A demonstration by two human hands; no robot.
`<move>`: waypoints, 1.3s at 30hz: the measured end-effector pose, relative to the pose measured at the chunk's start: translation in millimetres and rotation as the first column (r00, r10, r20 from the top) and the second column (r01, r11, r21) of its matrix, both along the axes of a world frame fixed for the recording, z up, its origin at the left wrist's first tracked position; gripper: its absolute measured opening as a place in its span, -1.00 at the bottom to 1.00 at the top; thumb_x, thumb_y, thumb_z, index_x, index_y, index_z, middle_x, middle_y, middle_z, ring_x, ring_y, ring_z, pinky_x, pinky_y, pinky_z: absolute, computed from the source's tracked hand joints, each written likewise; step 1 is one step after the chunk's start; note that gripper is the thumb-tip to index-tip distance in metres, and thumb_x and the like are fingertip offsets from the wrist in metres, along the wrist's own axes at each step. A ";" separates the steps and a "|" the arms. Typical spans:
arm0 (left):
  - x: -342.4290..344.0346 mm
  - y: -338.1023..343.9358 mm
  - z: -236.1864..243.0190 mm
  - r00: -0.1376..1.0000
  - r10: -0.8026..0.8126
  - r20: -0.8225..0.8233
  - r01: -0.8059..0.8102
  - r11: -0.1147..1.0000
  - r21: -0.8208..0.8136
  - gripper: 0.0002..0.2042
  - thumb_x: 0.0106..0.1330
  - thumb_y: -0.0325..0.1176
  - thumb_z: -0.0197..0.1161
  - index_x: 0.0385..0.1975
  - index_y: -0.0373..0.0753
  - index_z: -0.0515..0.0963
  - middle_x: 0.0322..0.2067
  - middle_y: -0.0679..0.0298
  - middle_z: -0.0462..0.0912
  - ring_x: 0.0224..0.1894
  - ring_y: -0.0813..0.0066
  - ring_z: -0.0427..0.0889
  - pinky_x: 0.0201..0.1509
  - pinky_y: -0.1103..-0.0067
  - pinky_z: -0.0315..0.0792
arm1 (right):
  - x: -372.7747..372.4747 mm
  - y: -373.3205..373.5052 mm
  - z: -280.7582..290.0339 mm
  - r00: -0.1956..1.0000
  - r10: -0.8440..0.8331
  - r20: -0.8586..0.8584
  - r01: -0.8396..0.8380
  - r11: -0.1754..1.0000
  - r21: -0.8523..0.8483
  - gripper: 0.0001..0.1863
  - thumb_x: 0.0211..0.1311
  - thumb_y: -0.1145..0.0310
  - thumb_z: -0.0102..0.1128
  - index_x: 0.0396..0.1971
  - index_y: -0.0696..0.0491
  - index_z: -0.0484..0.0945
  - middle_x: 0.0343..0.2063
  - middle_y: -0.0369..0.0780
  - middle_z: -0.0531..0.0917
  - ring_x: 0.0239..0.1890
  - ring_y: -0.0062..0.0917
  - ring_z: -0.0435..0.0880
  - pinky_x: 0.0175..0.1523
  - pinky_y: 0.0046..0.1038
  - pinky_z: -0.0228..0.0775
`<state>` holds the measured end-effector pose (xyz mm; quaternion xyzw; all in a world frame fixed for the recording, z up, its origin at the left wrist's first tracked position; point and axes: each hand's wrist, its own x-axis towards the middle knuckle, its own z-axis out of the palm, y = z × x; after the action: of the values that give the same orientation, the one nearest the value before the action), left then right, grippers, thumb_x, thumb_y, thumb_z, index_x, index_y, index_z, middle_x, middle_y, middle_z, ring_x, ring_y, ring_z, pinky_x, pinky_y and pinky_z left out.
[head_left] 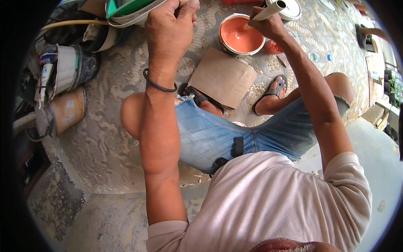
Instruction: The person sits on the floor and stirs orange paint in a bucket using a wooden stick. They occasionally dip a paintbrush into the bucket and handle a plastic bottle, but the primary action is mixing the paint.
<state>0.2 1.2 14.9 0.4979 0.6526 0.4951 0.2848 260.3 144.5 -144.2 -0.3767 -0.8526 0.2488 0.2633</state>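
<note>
My left hand (pixel 170 31) is closed at the top edge, beside a pale-rimmed tray with a green inside (pixel 126 9). Whatever its fingers hold, if anything, is hidden. My right hand (pixel 268 26) grips a pale hollow tube (pixel 270 10), held at a slant with its open end up to the right. The tube's lower end points toward a bucket of orange paint (pixel 241 38), and I cannot tell whether it touches the paint. Against the bucket's right side sits a small red container (pixel 273 47). A round white-topped tub (pixel 290 9) stands behind my right hand.
A cardboard sheet (pixel 224 77) lies on the patterned floor between my sandalled feet. Several tubs and buckets (pixel 69 109) stand at the left, one holding tubes. A clear bottle with a blue cap (pixel 329 57) lies at the right. Another person's foot (pixel 362 37) shows at far right.
</note>
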 end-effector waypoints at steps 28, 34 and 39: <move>22.2 -0.9 2.9 0.925 -0.071 -0.373 0.066 0.997 -0.025 -0.68 0.41 -0.13 0.30 -0.47 -0.25 0.63 -0.53 0.03 0.68 -0.41 -0.08 0.71 -0.35 0.19 0.53 | -33.9 -46.0 16.6 0.930 -0.252 -0.266 0.086 0.855 -0.511 -0.87 0.07 0.48 0.34 -0.46 0.14 0.54 -0.61 -0.25 0.57 -0.50 -0.61 0.62 -0.40 -0.42 0.45; 19.8 2.2 -5.9 0.891 -0.082 -0.446 0.081 0.996 -0.022 -0.63 0.38 -0.03 0.32 -0.50 -0.22 0.63 -0.56 -0.01 0.65 -0.42 -0.14 0.69 -0.38 0.16 0.52 | -5.3 1.4 -8.8 0.984 -0.181 0.007 0.179 0.979 0.099 -0.81 0.03 0.39 0.44 -0.48 0.11 0.57 -0.59 -0.25 0.63 -0.47 -0.55 0.67 -0.38 -0.41 0.49; 16.8 -0.1 -13.5 0.896 -0.052 -0.441 0.073 0.997 0.030 -0.74 0.30 -0.12 0.40 -0.43 -0.20 0.71 -0.53 0.15 0.75 -0.41 0.05 0.76 -0.31 0.26 0.58 | 3.9 -29.2 8.6 0.954 -0.296 -0.057 0.242 0.865 -0.440 -0.87 0.06 0.46 0.40 -0.48 0.12 0.58 -0.57 -0.26 0.65 -0.54 -0.58 0.66 -0.41 -0.49 0.52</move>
<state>17.0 1.1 1.4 0.6240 0.6721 0.3754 0.1345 264.1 115.3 -135.6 -0.5246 -0.6982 0.4133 0.2579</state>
